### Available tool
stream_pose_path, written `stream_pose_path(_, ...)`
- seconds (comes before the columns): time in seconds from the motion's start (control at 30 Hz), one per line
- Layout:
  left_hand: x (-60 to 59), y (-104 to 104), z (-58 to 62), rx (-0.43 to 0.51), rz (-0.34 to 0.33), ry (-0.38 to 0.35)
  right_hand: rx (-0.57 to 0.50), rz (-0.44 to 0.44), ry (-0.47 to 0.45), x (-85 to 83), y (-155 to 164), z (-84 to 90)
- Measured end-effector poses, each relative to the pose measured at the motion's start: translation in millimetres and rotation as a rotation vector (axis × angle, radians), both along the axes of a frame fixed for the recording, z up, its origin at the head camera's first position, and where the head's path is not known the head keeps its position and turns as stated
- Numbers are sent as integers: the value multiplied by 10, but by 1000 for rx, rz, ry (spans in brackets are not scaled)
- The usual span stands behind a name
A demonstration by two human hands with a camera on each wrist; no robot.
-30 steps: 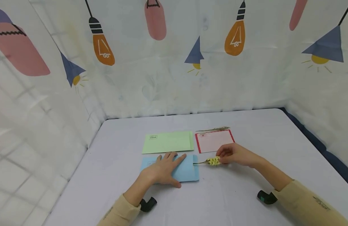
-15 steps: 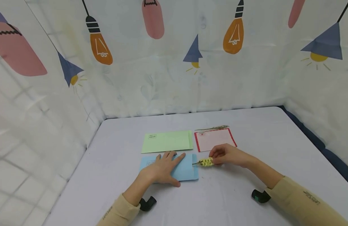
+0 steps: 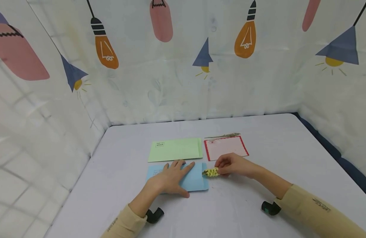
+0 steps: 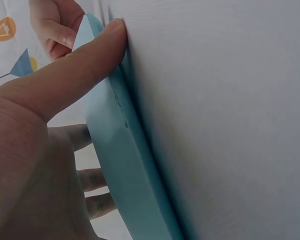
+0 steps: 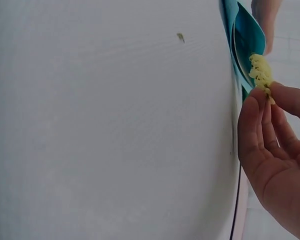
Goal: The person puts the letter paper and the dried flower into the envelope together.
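A light blue envelope (image 3: 195,180) lies near the middle of the table, its flap end facing right. My left hand (image 3: 171,180) rests spread across it, thumb along the near edge. Between thumb and fingertips, my right hand (image 3: 235,165) pinches the tip of a yellow flower sprig (image 3: 211,172). The sprig's stem is hidden inside the envelope, and its blossoms sit right at the opening. In the right wrist view the envelope's mouth (image 5: 247,37) gapes, with the yellow blossoms (image 5: 260,70) at it.
Behind the blue envelope lies a green envelope (image 3: 175,150). A pink card (image 3: 226,147) with a red border is to its right, with a dried grass sprig (image 3: 224,136) along its far edge. A small greenish scrap (image 5: 180,37) lies on the white tablecloth (image 3: 135,138).
My right hand has moved left with the flower sprig, and the stem has slid into the blue envelope up to the blossoms. My left hand has stayed on the envelope.
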State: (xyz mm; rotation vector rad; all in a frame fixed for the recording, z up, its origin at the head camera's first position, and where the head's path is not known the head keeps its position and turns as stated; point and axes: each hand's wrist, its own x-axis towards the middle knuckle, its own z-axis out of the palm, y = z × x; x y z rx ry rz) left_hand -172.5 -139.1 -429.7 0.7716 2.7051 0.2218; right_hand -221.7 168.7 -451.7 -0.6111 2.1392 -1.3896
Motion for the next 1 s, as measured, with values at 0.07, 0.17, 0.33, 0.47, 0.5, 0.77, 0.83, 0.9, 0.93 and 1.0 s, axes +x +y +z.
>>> stream_pose_path(0.07,4,0,2,-1,-2,3,0,-1,-7,3,-31,-3)
stream_pose_path(0.17,6,3,8,-8,1,4,-4,0,-19,4,-71,-15)
stream_pose_path(0.33,3,5,6,-10,10,1,-3,10,-37,10,-132,-31)
stream_pose_path(0.47,2,6,5,-9,12,4,4,20,-40,22,-188,-19)
stream_pose_path(0.5,1,7,4,-10,12,4,6,22,-41,24,-202,-15)
stream_pose_path(0.77,3,6,4,-15,9,4,22,28,-43,8,-288,-3)
stream_pose_path(0.83,5,5,10,-12,7,4,21,33,-37,1,-307,-5)
stream_pose_path(0.9,7,4,14,-13,6,3,21,36,-35,-3,-325,-3)
stream_pose_path(0.93,8,4,14,-13,6,2,18,38,-37,-3,-334,-2)
stream_pose_path(1.0,5,4,15,-12,6,3,15,38,-38,-2,-354,1)
